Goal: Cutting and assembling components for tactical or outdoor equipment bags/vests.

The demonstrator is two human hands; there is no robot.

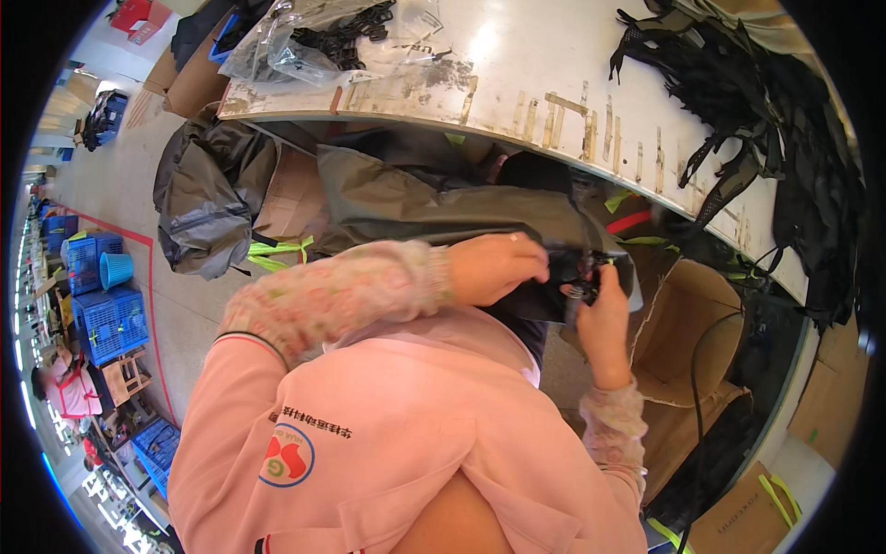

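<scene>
A long olive-grey fabric bag lies across my lap, partly under the table edge. At its right end are black straps and a small black plastic buckle. My right hand is closed round the buckle, thumb and fingers bent together. My left hand reaches in from the left, its fingers curled together at the black material beside the buckle. What exactly those left fingertips grip is hidden and slightly blurred.
A worn white table stands ahead, bearing a clear plastic bag of black parts and a heap of black straps. More olive-grey fabric lies at left. An open cardboard box and a hanging black cable are at right.
</scene>
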